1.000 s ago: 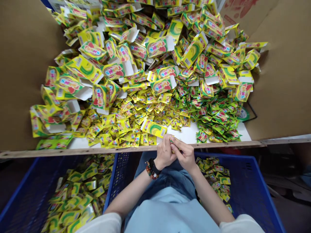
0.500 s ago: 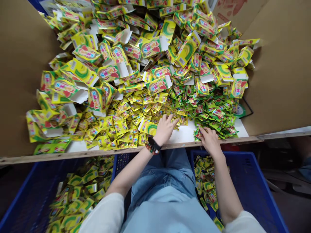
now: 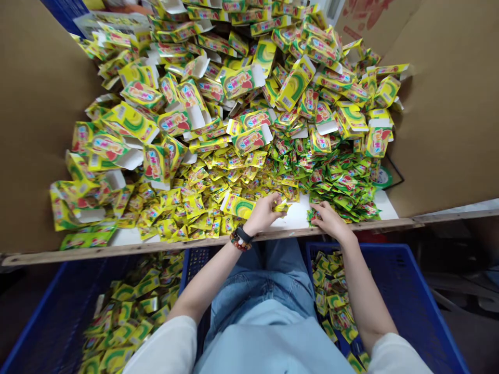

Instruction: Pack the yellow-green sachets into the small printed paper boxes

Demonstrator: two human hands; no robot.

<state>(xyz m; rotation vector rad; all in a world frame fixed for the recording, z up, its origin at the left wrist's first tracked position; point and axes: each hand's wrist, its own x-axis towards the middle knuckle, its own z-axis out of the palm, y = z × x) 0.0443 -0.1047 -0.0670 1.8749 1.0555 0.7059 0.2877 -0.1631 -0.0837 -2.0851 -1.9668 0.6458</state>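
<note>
Pinching at least 1 yellow packet (image 3: 281, 206) between thumb and fingers, the left hand (image 3: 265, 213) is nearly closed above the white board (image 3: 297, 212); the exact count cannot be told. The right hand (image 3: 330, 221) is half curled, fingertips at the near edge of the green packets (image 3: 343, 182); whether it has hold of any cannot be told. Just beside the left hand lies 1 box (image 3: 237, 205), partly hidden by it. The yellow heap (image 3: 195, 202) spreads to the left, and the box pile (image 3: 244, 83) rises behind. Below the wooden edge (image 3: 218, 239) are 2 blue crates (image 3: 424, 306) with boxes in them.

A shallow pinch on slick film could let the yellow packet slip. The green packets overlap, so the right hand could drag extras along, perhaps over the edge. The left wrist could knock the box askew.
</note>
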